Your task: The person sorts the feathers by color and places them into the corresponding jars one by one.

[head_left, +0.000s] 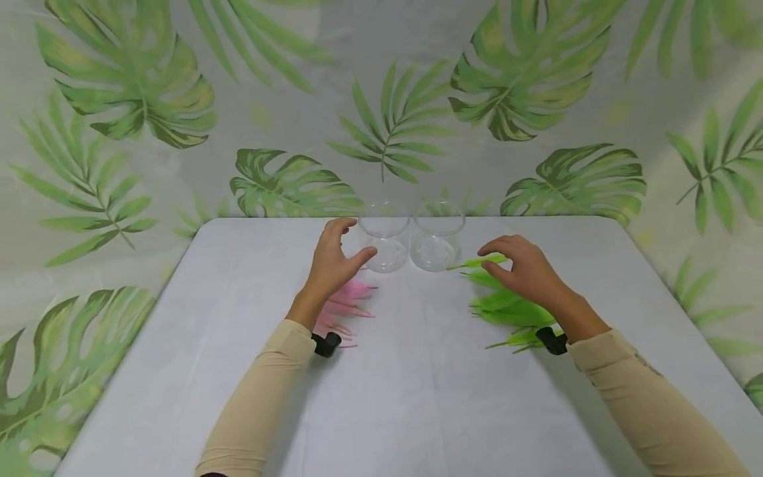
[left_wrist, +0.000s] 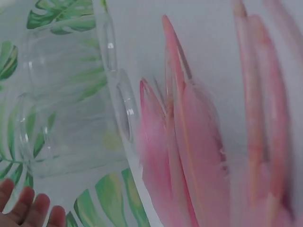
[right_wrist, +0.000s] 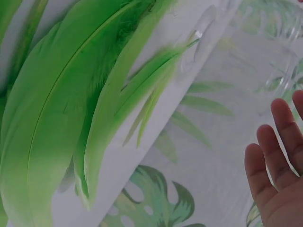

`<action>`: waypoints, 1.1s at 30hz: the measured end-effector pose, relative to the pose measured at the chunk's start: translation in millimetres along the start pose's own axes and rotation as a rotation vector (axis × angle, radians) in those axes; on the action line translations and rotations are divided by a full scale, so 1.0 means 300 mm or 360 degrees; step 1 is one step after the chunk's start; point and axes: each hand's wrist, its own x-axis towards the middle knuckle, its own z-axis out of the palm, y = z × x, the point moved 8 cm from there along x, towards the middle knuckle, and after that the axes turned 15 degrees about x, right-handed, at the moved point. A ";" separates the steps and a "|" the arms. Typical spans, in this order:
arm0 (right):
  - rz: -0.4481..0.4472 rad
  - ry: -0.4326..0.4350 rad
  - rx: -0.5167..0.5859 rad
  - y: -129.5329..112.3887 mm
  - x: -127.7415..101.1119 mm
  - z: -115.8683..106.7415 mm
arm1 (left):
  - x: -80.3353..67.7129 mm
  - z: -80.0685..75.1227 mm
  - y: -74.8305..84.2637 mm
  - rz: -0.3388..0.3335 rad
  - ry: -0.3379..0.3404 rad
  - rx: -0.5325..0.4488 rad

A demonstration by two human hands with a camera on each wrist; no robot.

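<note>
Two clear glass cups stand side by side at the back of the white table (head_left: 417, 397): a left cup (head_left: 386, 240) and a right cup (head_left: 437, 242). My left hand (head_left: 342, 248) hovers with loosely curved fingers beside the left cup and holds nothing. A bunch of pink feathers (head_left: 352, 301) lies under it. My right hand (head_left: 495, 258) hangs empty over a pile of green feathers (head_left: 507, 308), fingers relaxed. The left wrist view shows pink feathers (left_wrist: 199, 156), a cup (left_wrist: 66, 104) and my fingertips (left_wrist: 28, 210). The right wrist view shows green feathers (right_wrist: 61, 118) and my open fingers (right_wrist: 277, 165).
A leaf-printed backdrop (head_left: 149, 99) hangs behind the table and drapes down both sides. The table's back edge runs just behind the cups. Bare tabletop stretches between my forearms and toward the near edge.
</note>
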 end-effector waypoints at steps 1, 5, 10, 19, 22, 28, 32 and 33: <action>0.0000 -0.0004 0.0002 -0.002 -0.004 -0.001 | 0.012 0.013 -0.004 -0.0031 -0.0018 0.0017; -0.0031 -0.0010 0.0034 -0.023 -0.008 0.001 | 0.056 0.055 -0.007 -0.0090 -0.0107 0.0075; -0.0053 -0.0015 0.0088 -0.049 -0.002 0.014 | 0.104 0.101 -0.013 -0.0134 -0.0204 -0.0031; 0.0022 -0.0037 0.0146 -0.046 -0.007 0.022 | 0.168 0.185 -0.040 -0.0263 -0.0293 -0.0342; 0.0064 -0.0068 0.0168 -0.031 -0.001 0.033 | 0.173 0.199 -0.045 -0.0282 -0.0314 -0.0387; 0.0179 -0.0148 0.0233 0.015 0.022 0.057 | 0.181 0.206 -0.057 -0.0295 -0.0316 -0.0419; 0.0244 -0.0227 0.0240 0.050 0.037 0.078 | 0.181 0.212 -0.070 -0.0296 -0.0323 -0.0420; 0.0259 -0.0250 0.0237 0.059 0.042 0.085 | 0.178 0.213 -0.074 -0.0300 -0.0323 -0.0426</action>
